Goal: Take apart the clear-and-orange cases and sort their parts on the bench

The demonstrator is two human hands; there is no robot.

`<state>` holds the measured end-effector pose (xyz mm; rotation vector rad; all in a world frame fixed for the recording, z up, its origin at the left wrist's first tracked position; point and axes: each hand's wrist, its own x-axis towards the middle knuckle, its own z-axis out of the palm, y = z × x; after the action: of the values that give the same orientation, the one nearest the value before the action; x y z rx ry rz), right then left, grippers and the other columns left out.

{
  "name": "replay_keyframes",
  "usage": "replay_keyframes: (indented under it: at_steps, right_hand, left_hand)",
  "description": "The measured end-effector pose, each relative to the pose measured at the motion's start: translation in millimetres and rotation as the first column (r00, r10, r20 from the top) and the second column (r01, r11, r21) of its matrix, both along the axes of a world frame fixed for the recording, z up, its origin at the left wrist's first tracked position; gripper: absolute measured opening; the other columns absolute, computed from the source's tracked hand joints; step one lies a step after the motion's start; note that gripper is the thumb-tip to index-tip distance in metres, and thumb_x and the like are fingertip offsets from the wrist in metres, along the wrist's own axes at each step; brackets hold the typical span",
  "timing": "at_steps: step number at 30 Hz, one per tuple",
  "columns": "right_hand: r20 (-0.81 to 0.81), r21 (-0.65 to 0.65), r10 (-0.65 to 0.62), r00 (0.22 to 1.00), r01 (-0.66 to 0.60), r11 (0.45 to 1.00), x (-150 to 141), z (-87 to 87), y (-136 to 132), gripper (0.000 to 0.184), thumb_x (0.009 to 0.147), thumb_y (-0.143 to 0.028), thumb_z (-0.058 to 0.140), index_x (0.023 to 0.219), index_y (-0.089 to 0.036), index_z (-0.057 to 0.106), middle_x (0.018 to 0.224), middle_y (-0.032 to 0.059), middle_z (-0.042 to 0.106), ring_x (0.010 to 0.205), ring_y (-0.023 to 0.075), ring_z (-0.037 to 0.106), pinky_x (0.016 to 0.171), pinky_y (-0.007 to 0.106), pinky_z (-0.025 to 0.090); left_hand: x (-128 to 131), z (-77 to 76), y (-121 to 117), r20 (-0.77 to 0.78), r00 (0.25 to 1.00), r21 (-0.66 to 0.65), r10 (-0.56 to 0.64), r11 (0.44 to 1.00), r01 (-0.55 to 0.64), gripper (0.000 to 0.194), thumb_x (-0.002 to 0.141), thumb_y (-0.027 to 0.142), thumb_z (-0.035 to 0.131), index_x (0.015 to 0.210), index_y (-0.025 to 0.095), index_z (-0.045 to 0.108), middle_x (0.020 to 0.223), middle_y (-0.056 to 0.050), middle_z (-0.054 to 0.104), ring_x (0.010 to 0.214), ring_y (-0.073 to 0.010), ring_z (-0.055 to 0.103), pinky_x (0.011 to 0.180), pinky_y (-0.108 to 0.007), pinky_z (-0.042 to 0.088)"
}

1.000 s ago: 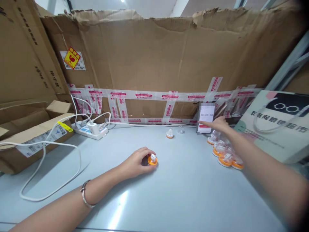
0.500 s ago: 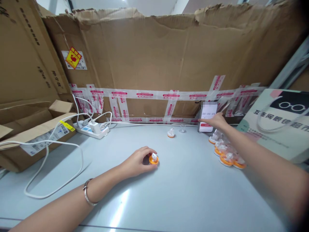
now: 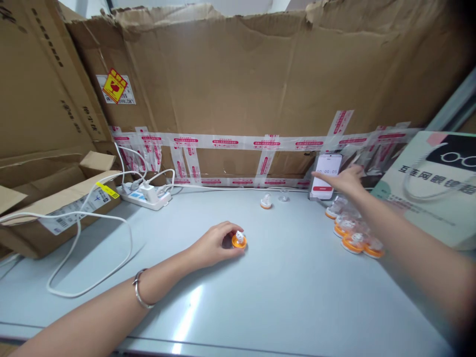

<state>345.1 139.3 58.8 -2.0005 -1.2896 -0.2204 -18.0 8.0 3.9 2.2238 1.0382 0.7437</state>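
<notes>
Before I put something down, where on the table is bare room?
Bare table lies between the left hand and the clustered orange-based toys, toward the near edge; another patch is between the power strip and that hand. Crowded: far right, where toys, phone, right hand and bag stand close.

Left hand [image 3: 215, 244] round toy [image 3: 239, 241], between table [image 3: 297, 292] front and back edges. Right hand [image 3: 348, 179] before phone [image 3: 324, 171], near back edge.

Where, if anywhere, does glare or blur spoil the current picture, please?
In the head view, a bright glare streak lies on the table beside the left forearm; also in the head view, the right forearm blurs toward its near end.
</notes>
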Motion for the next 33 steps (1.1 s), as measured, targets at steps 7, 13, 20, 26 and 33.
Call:
replay_keyframes:
  at_steps: [7, 13, 20, 26, 33]
  right_hand:
    - [-0.017, 0.163, 0.695, 0.719, -0.684, 0.711, -106, -16.2, -85, 0.028, 0.08, -0.039, 0.049, 0.101, -0.021, 0.046, 0.102, 0.0063, 0.052, 0.092, 0.0182, 0.051, 0.079, 0.031, 0.042]
    - [-0.262, -0.074, 0.874, 0.409, -0.912, 0.404, -172, -52.8, -121, 0.03, 0.074, -0.042, 0.058, 0.095, -0.022, 0.05, 0.073, -0.0015, 0.051, 0.06, 0.0112, 0.047, 0.055, 0.024, 0.039]
    - [-0.341, 0.038, 0.884, 0.319, -0.935, 0.352, -181, -54.9, -124, 0.022, 0.079, -0.041, 0.053, 0.078, -0.02, 0.055, 0.072, -0.0003, 0.051, 0.062, 0.0115, 0.046, 0.057, 0.025, 0.038]
    - [-0.326, 0.025, 0.884, 0.334, -0.932, 0.361, -175, -52.8, -128, 0.023, 0.079, -0.041, 0.052, 0.079, -0.019, 0.058, 0.075, 0.001, 0.053, 0.064, 0.012, 0.048, 0.059, 0.025, 0.039]
    - [-0.335, -0.033, 0.875, 0.35, -0.932, 0.361, -175, -67.9, -120, 0.022, 0.077, -0.041, 0.056, 0.08, -0.019, 0.055, 0.07, -0.0009, 0.049, 0.059, 0.0109, 0.045, 0.054, 0.024, 0.038]
  left_hand:
    - [3, -5.1, 4, 0.038, 0.997, -0.043, 0.068, 0.997, -0.066, 0.034, 0.068, 0.032, 0.065, 0.099, 0.017, 0.058, 0.093, -0.004, 0.06, 0.08, -0.0137, 0.055, 0.074, -0.024, 0.043]
    - [5, -9.9, 9, 0.066, 0.992, -0.034, 0.107, 0.994, -0.105, 0.027, 0.069, 0.035, 0.064, 0.086, 0.014, 0.058, 0.079, -0.003, 0.059, 0.07, -0.0125, 0.053, 0.065, -0.023, 0.043]
    - [10, -7.9, 1, 0.236, 0.97, -0.136, 0.062, 0.99, -0.03, 0.03, 0.075, 0.036, 0.059, 0.095, 0.015, 0.053, 0.089, -0.004, 0.06, 0.077, -0.0134, 0.057, 0.069, -0.025, 0.047]
    - [14, -4.7, -2, 0.188, 0.978, -0.073, 0.092, 0.994, -0.08, 0.029, 0.075, 0.037, 0.06, 0.095, 0.016, 0.056, 0.09, -0.003, 0.06, 0.082, -0.0146, 0.055, 0.073, -0.026, 0.044]
    - [14, -15.6, 8, 0.012, 0.992, 0.039, 0.122, 0.992, -0.123, 0.034, 0.07, 0.042, 0.064, 0.093, 0.017, 0.059, 0.091, -0.005, 0.057, 0.086, -0.0181, 0.053, 0.078, -0.03, 0.043]
